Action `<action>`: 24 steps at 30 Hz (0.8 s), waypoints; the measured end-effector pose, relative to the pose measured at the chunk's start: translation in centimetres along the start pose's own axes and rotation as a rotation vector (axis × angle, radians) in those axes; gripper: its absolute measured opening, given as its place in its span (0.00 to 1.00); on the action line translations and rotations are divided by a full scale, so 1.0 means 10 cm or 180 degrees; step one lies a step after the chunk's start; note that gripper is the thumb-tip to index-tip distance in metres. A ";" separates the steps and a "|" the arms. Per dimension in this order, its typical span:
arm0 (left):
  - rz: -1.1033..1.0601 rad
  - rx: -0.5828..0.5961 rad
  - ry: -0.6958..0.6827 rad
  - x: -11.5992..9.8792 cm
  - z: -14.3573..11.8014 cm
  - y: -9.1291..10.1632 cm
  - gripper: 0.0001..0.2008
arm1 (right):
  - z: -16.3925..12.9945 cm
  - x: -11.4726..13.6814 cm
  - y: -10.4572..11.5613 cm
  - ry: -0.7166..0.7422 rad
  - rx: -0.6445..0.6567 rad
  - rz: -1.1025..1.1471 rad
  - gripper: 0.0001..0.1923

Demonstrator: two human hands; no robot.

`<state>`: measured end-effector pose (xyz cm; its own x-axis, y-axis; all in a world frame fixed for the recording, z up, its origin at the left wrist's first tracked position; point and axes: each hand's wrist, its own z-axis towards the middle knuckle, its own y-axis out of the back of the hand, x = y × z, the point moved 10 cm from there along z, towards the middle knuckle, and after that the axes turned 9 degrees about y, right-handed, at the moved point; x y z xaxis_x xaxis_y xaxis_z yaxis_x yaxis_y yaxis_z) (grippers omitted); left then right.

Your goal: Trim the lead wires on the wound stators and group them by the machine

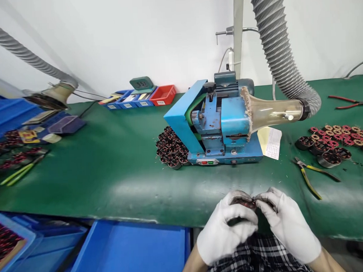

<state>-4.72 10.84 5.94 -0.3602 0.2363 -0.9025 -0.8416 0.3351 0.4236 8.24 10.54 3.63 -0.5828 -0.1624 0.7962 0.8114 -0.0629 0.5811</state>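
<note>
My left hand, in a white glove, is wrapped round a dark wound motor stator near the table's front edge. Fingers cover most of the stator, leaving a strip of its copper windings visible. Right beside it, my gloved right hand pinches at the stator's right edge. What sits between those fingertips, perhaps a wire end, is too small to make out. Yellow-handled pliers lie with handles apart to the right of my hands.
Ahead stands a blue belt machine with a suction hose. Finished-looking stators cluster at its left. More stators, red and tan wound cores and red-handled pliers lie right. A blue bin is below the edge.
</note>
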 end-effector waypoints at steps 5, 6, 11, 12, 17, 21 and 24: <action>0.0387 -0.0296 0.0101 0.18 -0.08 0.01 0.28 | -0.02 -0.10 -0.11 -0.0433 0.0329 0.0529 0.13; 0.0389 -0.0248 0.0168 0.23 -0.07 0.00 0.30 | -0.03 -0.13 -0.12 -0.0574 0.0350 0.0714 0.12; -0.0492 0.0297 0.0567 0.36 -0.05 -0.14 0.21 | -0.01 -0.16 -0.09 -0.0519 0.0202 0.0729 0.10; -0.0618 0.0311 0.0539 0.34 -0.05 -0.14 0.16 | 0.00 -0.15 -0.09 -0.0439 0.0232 0.0593 0.10; -0.0122 -0.0307 0.0066 0.17 -0.11 0.01 0.19 | -0.03 -0.22 -0.23 -0.0610 0.0604 0.0792 0.11; 0.0168 0.0052 0.0039 0.19 -0.07 -0.09 0.25 | -0.06 -0.29 -0.33 -0.0630 0.0729 0.0764 0.11; -0.0091 0.0405 0.0157 0.31 -0.06 -0.21 0.13 | -0.03 -0.25 -0.28 -0.0302 0.0467 0.0212 0.12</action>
<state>-4.30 10.34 2.21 -0.3589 0.1809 -0.9157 -0.7950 0.4548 0.4014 7.42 10.88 -0.07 -0.5352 -0.0675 0.8420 0.8372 0.0903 0.5394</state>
